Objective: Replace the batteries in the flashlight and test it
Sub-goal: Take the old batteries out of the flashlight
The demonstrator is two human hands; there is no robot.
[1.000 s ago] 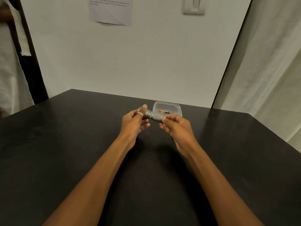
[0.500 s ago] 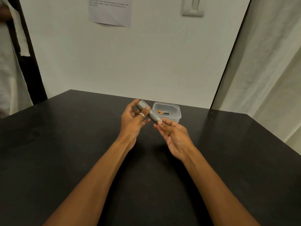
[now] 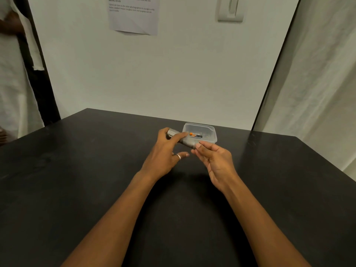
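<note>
A small grey metal flashlight is held above the black table, tilted with its head up to the left. My left hand wraps the head end with the upper fingers, while the lower fingers are spread. My right hand pinches the tail end with its fingertips. Just behind the flashlight stands a clear plastic container holding an orange-and-black battery.
The table's far edge meets a white wall with a taped paper sheet and a switch plate. A person in white clothing stands at the left. A pale curtain hangs at the right.
The flashlight went from level to tilted, head up left. My left hand loosened, its lower fingers now spread off the body. My right hand opened its palm and holds only the tail tip.
</note>
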